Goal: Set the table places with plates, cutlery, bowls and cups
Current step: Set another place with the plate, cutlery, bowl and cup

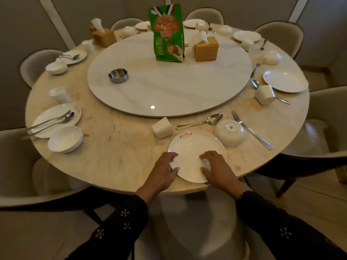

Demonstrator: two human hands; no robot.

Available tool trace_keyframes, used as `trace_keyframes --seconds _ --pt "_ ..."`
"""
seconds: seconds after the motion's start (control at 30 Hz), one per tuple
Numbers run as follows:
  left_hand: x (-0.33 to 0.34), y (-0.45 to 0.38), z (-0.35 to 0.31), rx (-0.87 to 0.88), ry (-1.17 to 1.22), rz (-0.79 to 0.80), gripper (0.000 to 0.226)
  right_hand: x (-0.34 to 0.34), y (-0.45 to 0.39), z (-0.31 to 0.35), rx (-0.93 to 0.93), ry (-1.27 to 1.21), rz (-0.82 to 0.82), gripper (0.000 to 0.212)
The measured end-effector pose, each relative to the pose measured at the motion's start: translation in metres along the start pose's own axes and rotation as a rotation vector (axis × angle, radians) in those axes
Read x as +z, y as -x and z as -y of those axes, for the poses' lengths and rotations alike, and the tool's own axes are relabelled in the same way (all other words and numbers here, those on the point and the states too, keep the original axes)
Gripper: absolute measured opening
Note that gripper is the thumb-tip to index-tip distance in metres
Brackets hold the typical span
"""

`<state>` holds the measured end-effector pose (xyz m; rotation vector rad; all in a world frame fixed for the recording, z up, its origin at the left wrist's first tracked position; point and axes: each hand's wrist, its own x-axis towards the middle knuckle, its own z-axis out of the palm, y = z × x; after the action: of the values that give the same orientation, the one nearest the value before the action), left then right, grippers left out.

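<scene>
A steel ashtray (118, 75), green bag (168, 33) and tissue boxes (206, 48) sit on the turntable (169, 94).

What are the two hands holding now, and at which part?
Both hold the plate at its near rim: the left hand on the left edge, the right hand on the right part.
</scene>
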<state>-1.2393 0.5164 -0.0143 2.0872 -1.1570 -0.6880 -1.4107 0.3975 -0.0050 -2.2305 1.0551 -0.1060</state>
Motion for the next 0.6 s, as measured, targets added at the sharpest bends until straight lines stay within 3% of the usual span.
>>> trace_keyframes --seconds 0.37,0.53,0.6 --pt "0.005 -0.005 0.012 0.13 -0.041 -0.035 0.033 0.002 -0.001 0.009 0.031 0.053 0.015 0.048" --pt "-0.036 -0.061 0.0 0.333 -0.184 -0.243 0.034 0.004 -0.008 0.01 0.024 0.128 0.042 0.05" --pt "-0.056 -0.092 -0.004 0.334 -0.241 -0.264 0.042 0.004 -0.009 0.009 0.024 0.134 0.039 0.05"
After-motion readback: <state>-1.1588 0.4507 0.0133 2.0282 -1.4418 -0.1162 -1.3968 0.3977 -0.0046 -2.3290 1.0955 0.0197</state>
